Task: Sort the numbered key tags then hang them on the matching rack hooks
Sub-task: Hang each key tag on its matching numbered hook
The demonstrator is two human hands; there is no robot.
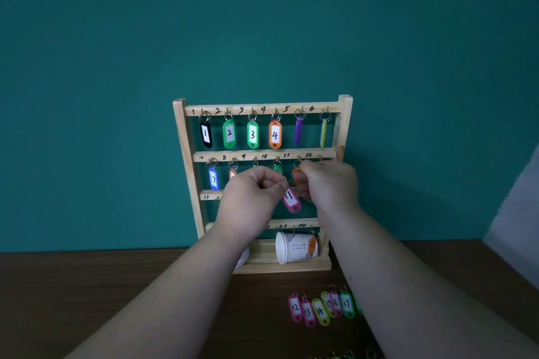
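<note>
A wooden key rack [186,154] stands upright against the teal wall, its rails marked with numbers. Tags 1 to 6 hang on the top rail, tag 7 [213,179] and others on the second rail. My left hand [250,201] pinches the ring of a pink tag numbered 11 [291,199], which dangles in front of the rack. My right hand [329,183] pinches the ring of an orange tag [297,176] at the hook under the number 11. A row of tags numbered 12 to 17 [320,309] lies on the table, lower right.
A white paper cup [291,248] lies on its side on the rack's base shelf. Another white object [243,256] shows behind my left forearm. More key rings [344,355] peek in at the bottom edge. The brown table [87,285] runs to the wall.
</note>
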